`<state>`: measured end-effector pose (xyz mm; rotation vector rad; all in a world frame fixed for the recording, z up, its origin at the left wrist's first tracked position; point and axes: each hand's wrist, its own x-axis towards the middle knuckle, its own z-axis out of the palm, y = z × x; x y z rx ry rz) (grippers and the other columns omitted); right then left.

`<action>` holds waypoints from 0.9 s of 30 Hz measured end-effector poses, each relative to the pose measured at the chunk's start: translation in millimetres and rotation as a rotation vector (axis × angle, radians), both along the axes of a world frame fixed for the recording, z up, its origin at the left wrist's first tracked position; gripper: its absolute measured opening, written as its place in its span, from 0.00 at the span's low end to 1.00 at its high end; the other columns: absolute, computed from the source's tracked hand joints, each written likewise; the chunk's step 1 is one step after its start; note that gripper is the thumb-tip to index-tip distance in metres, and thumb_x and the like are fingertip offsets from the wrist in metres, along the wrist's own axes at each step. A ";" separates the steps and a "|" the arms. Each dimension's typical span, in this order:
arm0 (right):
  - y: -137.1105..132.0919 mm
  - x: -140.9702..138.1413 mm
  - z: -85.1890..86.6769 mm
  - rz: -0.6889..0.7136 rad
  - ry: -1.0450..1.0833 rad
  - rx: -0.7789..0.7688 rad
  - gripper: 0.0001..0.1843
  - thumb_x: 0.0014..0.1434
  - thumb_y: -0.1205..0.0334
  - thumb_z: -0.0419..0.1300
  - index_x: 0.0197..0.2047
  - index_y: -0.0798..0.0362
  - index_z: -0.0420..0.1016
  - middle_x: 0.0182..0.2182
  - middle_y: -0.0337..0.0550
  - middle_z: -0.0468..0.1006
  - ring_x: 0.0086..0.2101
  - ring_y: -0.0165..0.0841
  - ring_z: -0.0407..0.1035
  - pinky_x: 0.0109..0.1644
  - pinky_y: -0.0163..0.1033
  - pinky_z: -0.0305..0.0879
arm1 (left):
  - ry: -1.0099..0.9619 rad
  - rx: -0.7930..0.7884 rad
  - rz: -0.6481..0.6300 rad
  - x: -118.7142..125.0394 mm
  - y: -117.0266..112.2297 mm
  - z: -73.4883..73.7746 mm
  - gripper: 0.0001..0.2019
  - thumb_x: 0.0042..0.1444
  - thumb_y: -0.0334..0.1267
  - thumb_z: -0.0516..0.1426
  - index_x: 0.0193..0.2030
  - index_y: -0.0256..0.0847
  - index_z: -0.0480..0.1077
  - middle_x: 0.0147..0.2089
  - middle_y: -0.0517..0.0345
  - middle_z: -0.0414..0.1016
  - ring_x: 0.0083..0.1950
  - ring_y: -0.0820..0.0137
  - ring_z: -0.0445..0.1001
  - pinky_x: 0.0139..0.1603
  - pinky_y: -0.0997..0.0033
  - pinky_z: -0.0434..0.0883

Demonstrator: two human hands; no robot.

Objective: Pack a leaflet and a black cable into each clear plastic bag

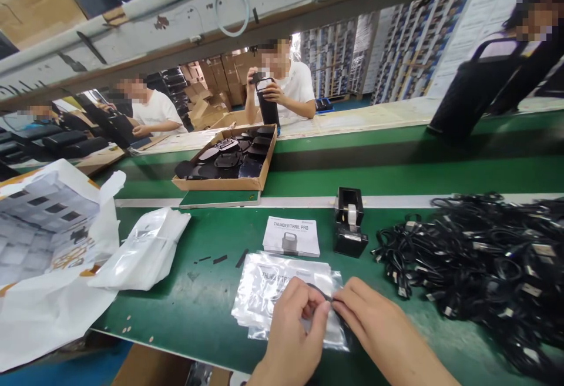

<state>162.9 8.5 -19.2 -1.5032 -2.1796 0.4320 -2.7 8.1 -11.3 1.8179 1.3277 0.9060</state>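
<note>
My left hand [294, 321] and my right hand [374, 327] meet over a clear plastic bag [264, 292] that holds a printed booklet, lying on the green table [207, 292]. Both hands pinch a thin black cable [324, 295] at the bag's right part, fingertips almost touching. A second booklet [291, 236] with a picture of a device lies just behind the bag. A black tape dispenser [349, 221] stands to the right of it.
A big tangled pile of black cables [484, 257] fills the right side. Empty plastic bags [141, 251] and a white-lined carton [39, 239] sit left. A cardboard tray of black parts [227, 163] lies on the conveyor. Other people sit across the line.
</note>
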 end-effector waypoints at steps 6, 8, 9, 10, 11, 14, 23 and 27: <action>13.4 -16.6 14.0 -0.164 0.055 -0.120 0.12 0.57 0.64 0.50 0.27 0.52 0.72 0.26 0.45 0.73 0.25 0.36 0.71 0.28 0.38 0.64 | -0.022 0.057 0.014 -2.1 0.9 7.3 0.07 0.58 0.30 0.51 0.29 0.39 0.66 0.31 0.57 0.65 0.31 0.71 0.66 0.32 0.74 0.64; 15.1 -18.5 22.7 -0.144 0.095 -0.196 0.12 0.58 0.63 0.50 0.28 0.52 0.72 0.24 0.42 0.74 0.25 0.34 0.71 0.28 0.36 0.64 | -0.038 0.046 0.016 -3.2 1.0 8.7 0.07 0.58 0.31 0.52 0.29 0.39 0.67 0.31 0.57 0.65 0.31 0.71 0.66 0.32 0.73 0.64; 15.3 -19.4 27.7 -0.109 0.126 -0.251 0.13 0.59 0.62 0.49 0.27 0.51 0.72 0.22 0.39 0.74 0.23 0.32 0.70 0.27 0.34 0.63 | -0.054 0.040 0.019 -3.5 1.2 9.7 0.07 0.59 0.32 0.52 0.29 0.39 0.67 0.31 0.57 0.65 0.31 0.71 0.66 0.32 0.73 0.64; 15.2 -20.2 33.1 -0.070 0.174 -0.331 0.16 0.60 0.60 0.48 0.26 0.51 0.72 0.18 0.36 0.72 0.20 0.30 0.69 0.25 0.32 0.61 | -0.080 0.034 0.027 -3.6 1.6 11.3 0.08 0.59 0.33 0.52 0.30 0.39 0.67 0.31 0.57 0.65 0.31 0.71 0.66 0.32 0.73 0.64; 15.2 -21.0 39.1 -0.032 0.235 -0.432 0.19 0.63 0.57 0.45 0.27 0.51 0.72 0.13 0.33 0.67 0.17 0.29 0.66 0.22 0.31 0.59 | -0.116 0.026 0.039 -3.6 2.4 13.6 0.08 0.60 0.34 0.52 0.30 0.39 0.67 0.31 0.57 0.65 0.31 0.71 0.67 0.33 0.73 0.65; 18.8 -22.9 61.8 0.070 0.390 -0.660 0.23 0.64 0.49 0.43 0.32 0.51 0.73 0.12 0.30 0.63 0.14 0.27 0.60 0.20 0.31 0.56 | -0.290 -0.033 0.107 -4.9 8.4 25.6 0.09 0.61 0.38 0.51 0.31 0.39 0.66 0.33 0.57 0.65 0.33 0.70 0.68 0.33 0.73 0.66; 69.4 -40.6 174.8 0.442 0.011 -0.274 0.13 0.59 0.54 0.56 0.26 0.49 0.74 0.22 0.32 0.73 0.25 0.27 0.64 0.28 0.30 0.57 | -0.707 0.069 0.206 -42.8 33.9 57.2 0.20 0.54 0.55 0.57 0.45 0.42 0.66 0.45 0.53 0.68 0.48 0.65 0.67 0.50 0.67 0.63; 68.8 -38.1 205.8 0.587 -0.013 -0.281 0.14 0.61 0.52 0.55 0.30 0.48 0.75 0.33 0.36 0.77 0.33 0.31 0.70 0.36 0.32 0.63 | -0.962 -0.155 -0.088 -49.6 40.4 54.2 0.40 0.38 0.59 0.65 0.56 0.43 0.61 0.53 0.47 0.68 0.55 0.58 0.67 0.54 0.61 0.63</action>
